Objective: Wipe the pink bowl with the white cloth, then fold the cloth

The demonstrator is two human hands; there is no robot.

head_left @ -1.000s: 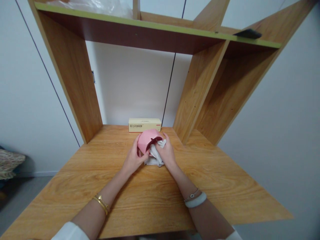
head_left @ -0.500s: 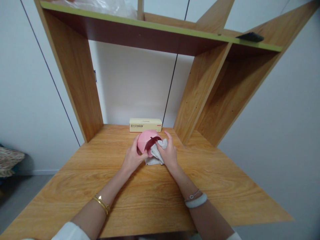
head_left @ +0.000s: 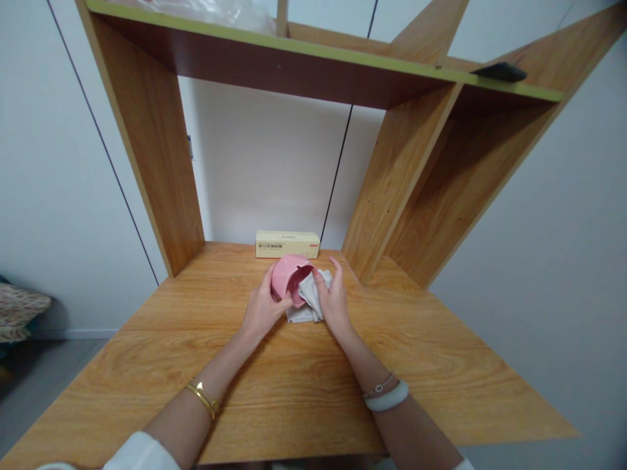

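Tilting over the worktop [head_left: 294, 398], the pink bowl [head_left: 285, 275] sits gripped in the curled fingers of the left hand [head_left: 261, 312]; the right hand [head_left: 337, 305] bunches a white cloth [head_left: 304, 305] in its fingers at the bowl's mouth. Hard rubbing might wrench the bowl free.

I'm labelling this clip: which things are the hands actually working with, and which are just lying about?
In use: pink bowl in the left hand; white cloth at its mouth in the right hand.
Lying about: cream box on the desk; dark object, clear plastic on the top shelf.
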